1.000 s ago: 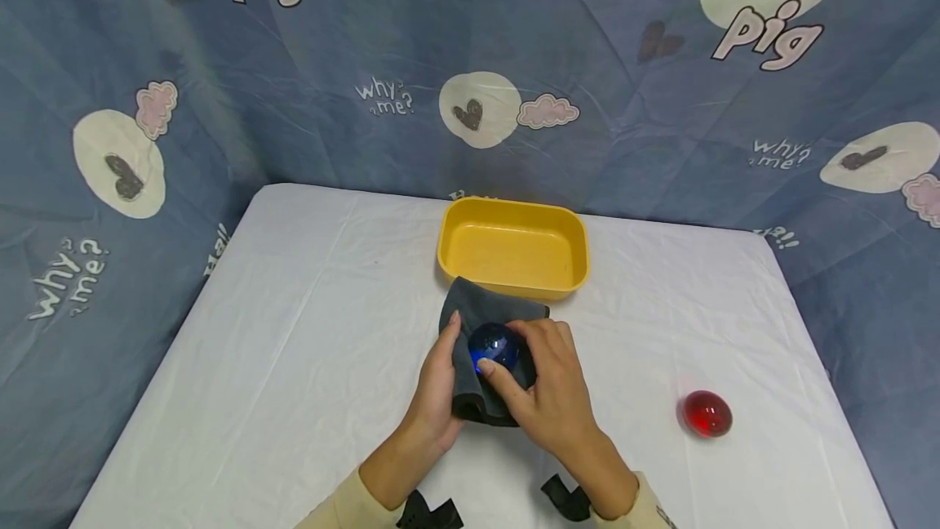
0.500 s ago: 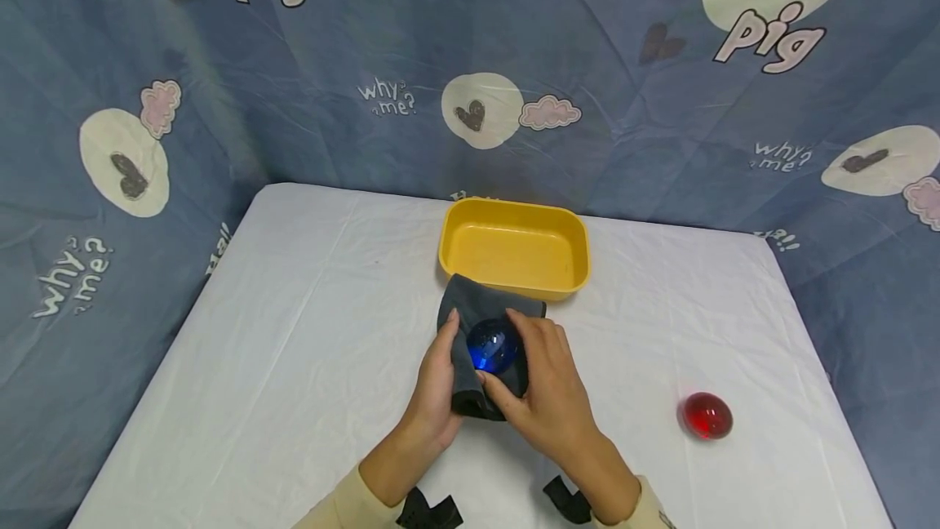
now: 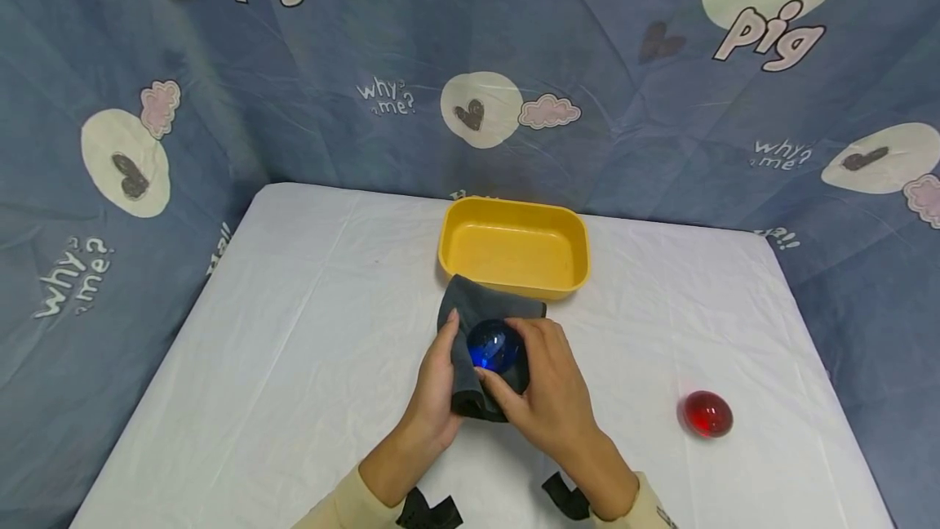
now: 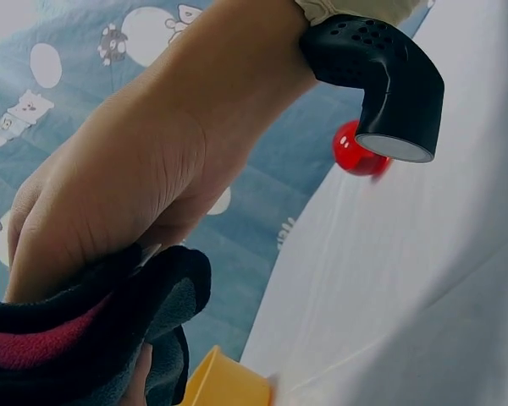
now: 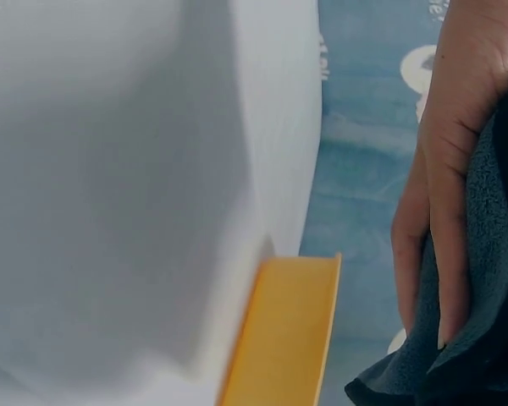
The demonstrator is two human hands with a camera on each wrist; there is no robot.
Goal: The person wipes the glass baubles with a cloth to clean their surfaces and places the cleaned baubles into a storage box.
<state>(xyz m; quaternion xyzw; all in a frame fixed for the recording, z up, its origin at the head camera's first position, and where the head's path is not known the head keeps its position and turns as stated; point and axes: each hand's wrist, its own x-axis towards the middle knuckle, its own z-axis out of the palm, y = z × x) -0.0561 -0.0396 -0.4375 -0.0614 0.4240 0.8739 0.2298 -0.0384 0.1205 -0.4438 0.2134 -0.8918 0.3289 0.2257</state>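
Observation:
In the head view, a dark grey cloth lies across my left hand, whose thumb presses its left edge while the other fingers are hidden beneath. A shiny clear blue ball rests on the cloth. My right hand pinches the ball from the right, thumb at the near side and fingertips at the far side. From the left wrist, the folded cloth shows a dark edge and a pink patch, with the ball hidden. Fingers lie along the cloth's outer side in the right wrist view.
A yellow plastic bin stands on the white-covered table, just beyond the cloth. Off to the right sits a clear red ball. Black wrist devices show under both forearms. A patterned blue curtain surrounds the table's back and sides.
The right hand's thumb and fingertips have shifted slightly on the blue ball, the thumb moving down to its near edge. Cloth and left hand stay almost in place; bin and red ball are unmoved.

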